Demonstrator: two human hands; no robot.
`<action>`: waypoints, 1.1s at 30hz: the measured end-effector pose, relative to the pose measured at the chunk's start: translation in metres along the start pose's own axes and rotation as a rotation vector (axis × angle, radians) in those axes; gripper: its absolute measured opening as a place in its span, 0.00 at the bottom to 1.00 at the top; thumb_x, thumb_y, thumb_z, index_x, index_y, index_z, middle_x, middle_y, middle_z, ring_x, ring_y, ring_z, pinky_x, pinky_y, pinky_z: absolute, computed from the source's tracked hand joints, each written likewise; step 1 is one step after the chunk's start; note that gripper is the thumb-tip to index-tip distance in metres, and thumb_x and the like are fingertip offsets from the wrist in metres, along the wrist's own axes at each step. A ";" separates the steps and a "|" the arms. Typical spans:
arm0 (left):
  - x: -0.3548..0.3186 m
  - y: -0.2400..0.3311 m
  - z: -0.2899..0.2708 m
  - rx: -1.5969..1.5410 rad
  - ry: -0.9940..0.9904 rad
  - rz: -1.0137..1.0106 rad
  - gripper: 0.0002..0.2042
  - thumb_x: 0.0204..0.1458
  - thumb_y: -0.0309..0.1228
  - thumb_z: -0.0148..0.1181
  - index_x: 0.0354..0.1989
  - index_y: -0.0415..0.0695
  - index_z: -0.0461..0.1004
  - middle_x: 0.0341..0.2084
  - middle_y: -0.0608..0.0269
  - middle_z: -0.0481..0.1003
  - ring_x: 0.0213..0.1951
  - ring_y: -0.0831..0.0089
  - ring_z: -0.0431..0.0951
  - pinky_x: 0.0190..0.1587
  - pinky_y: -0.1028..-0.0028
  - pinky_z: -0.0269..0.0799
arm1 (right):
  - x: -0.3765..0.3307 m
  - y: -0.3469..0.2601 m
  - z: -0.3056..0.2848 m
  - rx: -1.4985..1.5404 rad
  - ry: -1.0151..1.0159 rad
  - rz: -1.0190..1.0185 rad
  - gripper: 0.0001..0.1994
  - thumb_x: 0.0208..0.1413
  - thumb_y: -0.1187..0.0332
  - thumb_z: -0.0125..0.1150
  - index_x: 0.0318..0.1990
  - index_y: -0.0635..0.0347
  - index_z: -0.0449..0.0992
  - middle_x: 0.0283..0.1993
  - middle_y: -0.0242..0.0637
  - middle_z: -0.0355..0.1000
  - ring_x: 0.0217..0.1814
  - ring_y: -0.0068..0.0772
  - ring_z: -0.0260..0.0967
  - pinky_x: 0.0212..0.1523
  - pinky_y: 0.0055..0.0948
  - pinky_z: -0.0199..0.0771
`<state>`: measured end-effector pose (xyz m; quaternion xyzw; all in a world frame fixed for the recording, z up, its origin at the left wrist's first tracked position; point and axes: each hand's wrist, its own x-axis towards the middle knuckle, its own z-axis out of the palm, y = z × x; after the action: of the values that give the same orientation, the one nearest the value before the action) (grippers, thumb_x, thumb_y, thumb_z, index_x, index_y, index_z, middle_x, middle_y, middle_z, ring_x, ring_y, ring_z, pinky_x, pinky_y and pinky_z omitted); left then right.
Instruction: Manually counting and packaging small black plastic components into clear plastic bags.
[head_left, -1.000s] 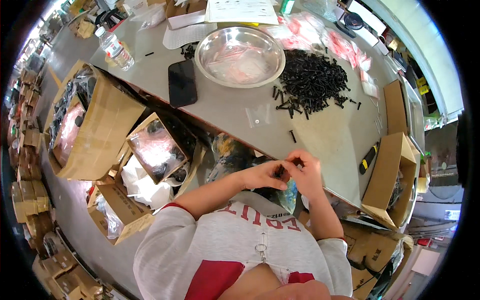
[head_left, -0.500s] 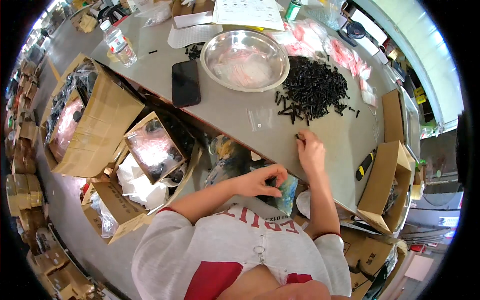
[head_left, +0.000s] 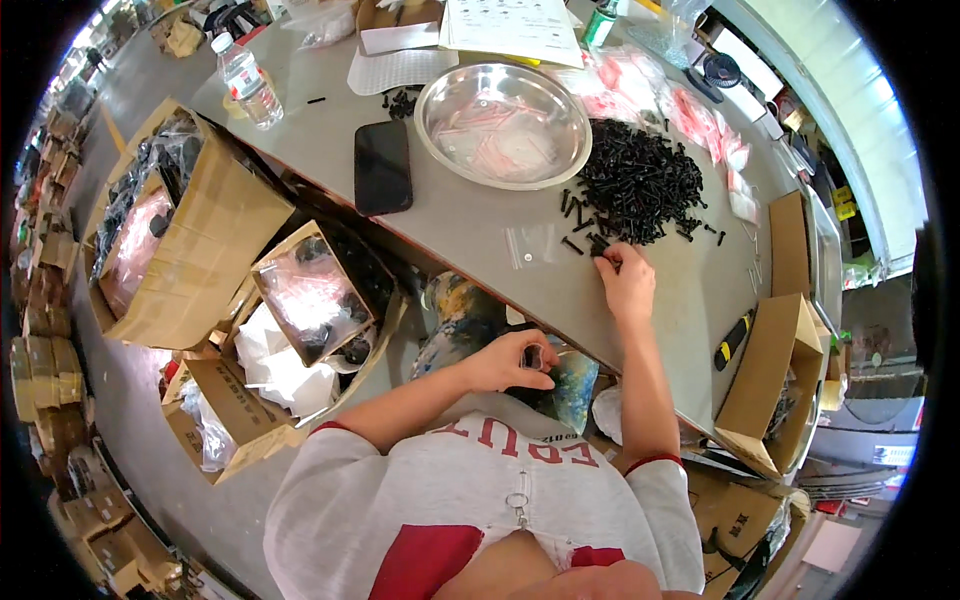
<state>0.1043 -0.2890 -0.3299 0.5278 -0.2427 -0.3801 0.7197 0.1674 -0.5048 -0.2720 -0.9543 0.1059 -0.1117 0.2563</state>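
Observation:
My right hand [head_left: 630, 282] is at the near edge of a heap of black screws [head_left: 640, 180]. Its thumb and fingers are pinched together, with a bit of black screw showing at the fingertips. Lower down, off the table's front edge, my left hand [head_left: 508, 362] is curled into a ring. Something clear and shiny seems to sit inside its fingers, too small to name. A small clear zip bag [head_left: 535, 246] with a tiny pale piece on it lies flat left of my right hand. Behind stands a steel bowl [head_left: 428, 135] containing clear bags with pink edges.
A black phone [head_left: 382, 168] and a water bottle [head_left: 248, 85] are on the left of the table. Pink-edged bags [head_left: 705, 125] lie behind the screws. At the right are a yellow-black cutter [head_left: 734, 340] and an open carton [head_left: 765, 385]. More cartons [head_left: 200, 240] stand at left.
My right hand has moved slightly forward to the screws at the heap's near edge. The left hand stays low, its fingers still curled. The whole view has shifted slightly.

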 end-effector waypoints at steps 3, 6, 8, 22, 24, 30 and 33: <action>0.000 -0.005 -0.005 -0.006 0.042 0.031 0.15 0.42 0.29 0.71 0.33 0.42 0.68 0.35 0.62 0.74 0.39 0.75 0.71 0.44 0.74 0.67 | -0.006 0.010 -0.006 0.095 -0.042 -0.021 0.09 0.46 0.72 0.65 0.36 0.62 0.76 0.37 0.44 0.72 0.36 0.47 0.73 0.39 0.38 0.73; 0.003 -0.006 -0.004 0.022 0.033 0.007 0.14 0.42 0.28 0.70 0.32 0.42 0.68 0.34 0.62 0.74 0.39 0.75 0.71 0.43 0.74 0.67 | -0.006 0.005 -0.008 0.153 -0.053 -0.067 0.09 0.47 0.74 0.63 0.37 0.63 0.76 0.38 0.45 0.73 0.36 0.46 0.74 0.40 0.37 0.73; 0.006 -0.005 -0.003 0.020 0.028 -0.003 0.14 0.43 0.28 0.70 0.32 0.42 0.68 0.34 0.63 0.74 0.38 0.76 0.71 0.43 0.74 0.66 | -0.004 0.005 -0.003 0.152 -0.028 -0.114 0.09 0.48 0.75 0.63 0.38 0.63 0.76 0.37 0.45 0.73 0.36 0.44 0.74 0.39 0.36 0.73; 0.006 -0.011 -0.005 -0.020 0.025 -0.116 0.13 0.44 0.28 0.69 0.35 0.44 0.71 0.30 0.69 0.73 0.36 0.79 0.68 0.41 0.76 0.64 | -0.020 -0.007 -0.020 0.055 -0.165 -0.506 0.12 0.48 0.74 0.60 0.42 0.63 0.75 0.46 0.48 0.70 0.45 0.50 0.70 0.46 0.39 0.70; 0.007 -0.008 -0.001 -0.038 0.021 -0.120 0.13 0.44 0.28 0.69 0.34 0.44 0.71 0.29 0.69 0.73 0.36 0.79 0.68 0.41 0.76 0.64 | -0.011 -0.006 -0.014 0.130 -0.304 -0.333 0.13 0.46 0.75 0.63 0.42 0.65 0.74 0.43 0.46 0.71 0.40 0.45 0.72 0.42 0.35 0.71; 0.009 -0.010 0.000 -0.041 0.016 -0.133 0.12 0.44 0.29 0.70 0.33 0.43 0.71 0.29 0.69 0.73 0.35 0.79 0.68 0.40 0.77 0.63 | 0.004 0.011 0.007 0.201 -0.067 -0.127 0.14 0.44 0.72 0.66 0.40 0.63 0.75 0.38 0.48 0.73 0.36 0.51 0.72 0.40 0.40 0.72; 0.011 -0.013 -0.002 -0.045 0.041 -0.137 0.12 0.44 0.29 0.69 0.33 0.42 0.71 0.29 0.68 0.72 0.34 0.79 0.68 0.39 0.77 0.64 | 0.007 0.005 0.005 0.111 -0.081 -0.093 0.13 0.43 0.73 0.66 0.40 0.62 0.75 0.39 0.48 0.72 0.38 0.51 0.71 0.41 0.40 0.72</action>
<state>0.1080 -0.2986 -0.3433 0.5346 -0.1826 -0.4228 0.7086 0.1745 -0.5089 -0.2779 -0.9462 0.0446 -0.0903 0.3075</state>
